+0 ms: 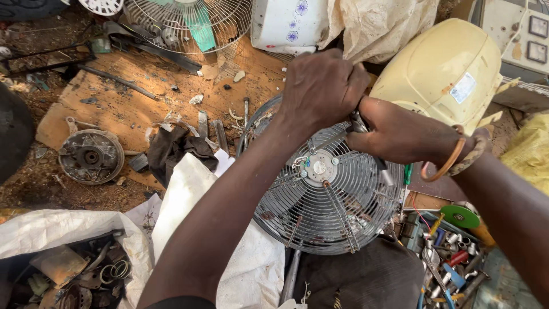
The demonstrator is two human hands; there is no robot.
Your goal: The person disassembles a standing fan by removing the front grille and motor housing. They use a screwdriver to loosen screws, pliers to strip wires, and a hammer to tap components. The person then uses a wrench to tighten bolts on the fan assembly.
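Head view looks down on bare dirt ground point(34, 189) strewn with scrap, where a brown board point(131, 97) lies toward the far left. Largest among the things is a cream plastic housing point(446, 68) at the far right, with a white sack point(189, 200) spread near the middle and a second fan cage point(189, 20) at the far edge. Between the sack and the housing lies the grey wire fan guard point(329, 194), round, with a small hub plate at its centre, its far rim under both hands. The left hand point(320, 88) is clenched over that far rim, knuckles up. The right hand point(400, 137), a copper bangle point(440, 163) on its wrist, is closed around a dark metal tool point(359, 123) pressed against the guard just beside the left hand; what kind of tool cannot be told. A round rusty motor plate point(91, 155) sits on the ground at the left, and loose small parts point(452, 252) are heaped at the near right.
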